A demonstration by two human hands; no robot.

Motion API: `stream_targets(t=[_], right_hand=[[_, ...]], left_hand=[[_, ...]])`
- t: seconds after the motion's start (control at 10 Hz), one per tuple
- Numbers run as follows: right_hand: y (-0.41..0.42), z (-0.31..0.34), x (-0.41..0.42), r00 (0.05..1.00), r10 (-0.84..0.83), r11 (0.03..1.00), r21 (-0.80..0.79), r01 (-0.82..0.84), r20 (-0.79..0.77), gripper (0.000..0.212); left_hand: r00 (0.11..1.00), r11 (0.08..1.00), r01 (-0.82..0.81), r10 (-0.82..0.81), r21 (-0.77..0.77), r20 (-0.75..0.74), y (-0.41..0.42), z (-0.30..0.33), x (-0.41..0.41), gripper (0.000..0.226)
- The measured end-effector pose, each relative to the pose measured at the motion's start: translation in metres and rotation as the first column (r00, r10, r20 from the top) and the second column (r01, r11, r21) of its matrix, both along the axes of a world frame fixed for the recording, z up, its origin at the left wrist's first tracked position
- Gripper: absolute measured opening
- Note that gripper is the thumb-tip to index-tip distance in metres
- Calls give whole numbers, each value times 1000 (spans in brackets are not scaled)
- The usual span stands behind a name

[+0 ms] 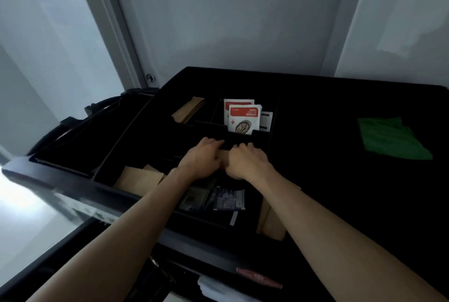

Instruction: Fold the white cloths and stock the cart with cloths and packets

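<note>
Both my hands reach into the black divided tray (pixel 136 129) on top of the cart. My left hand (pixel 201 156) and my right hand (pixel 247 160) lie side by side in a middle compartment, fingers curled down over tan paper packets (pixel 224 156) that show only between the hands. Red-and-white coffee packets (pixel 243 119) stand upright in the compartment just beyond my fingers. More tan packets (pixel 188 108) lean at the back left, and others lie at the front left (pixel 139 179) and front right (pixel 269 221). Dark blue-white sachets (pixel 228 201) lie under my forearms.
A folded green cloth (pixel 391 139) lies on the black cart top at the right. A white cloth (pixel 218 289) shows on a lower shelf near the bottom edge, beside a red packet (pixel 260 277). White walls and a door frame stand behind the cart.
</note>
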State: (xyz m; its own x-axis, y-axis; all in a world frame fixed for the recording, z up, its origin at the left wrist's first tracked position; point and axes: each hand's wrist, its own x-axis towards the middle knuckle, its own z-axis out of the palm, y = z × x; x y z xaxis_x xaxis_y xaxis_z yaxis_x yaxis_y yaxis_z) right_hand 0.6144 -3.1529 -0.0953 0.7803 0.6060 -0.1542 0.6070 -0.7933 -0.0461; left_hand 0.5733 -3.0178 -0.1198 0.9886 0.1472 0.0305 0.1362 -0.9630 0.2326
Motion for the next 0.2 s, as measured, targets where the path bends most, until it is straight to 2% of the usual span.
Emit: stream_targets(t=[0.1, 0.2], right_hand=[[-1, 1, -8, 999, -33, 991, 129, 29, 26, 58], [-2, 0, -16, 998, -58, 965, 256, 53, 11, 50]], left_hand=[[983, 988, -66, 89, -140, 162, -1, 0, -25, 54], [962, 974, -86, 136, -207, 238, 2, 2, -46, 51]])
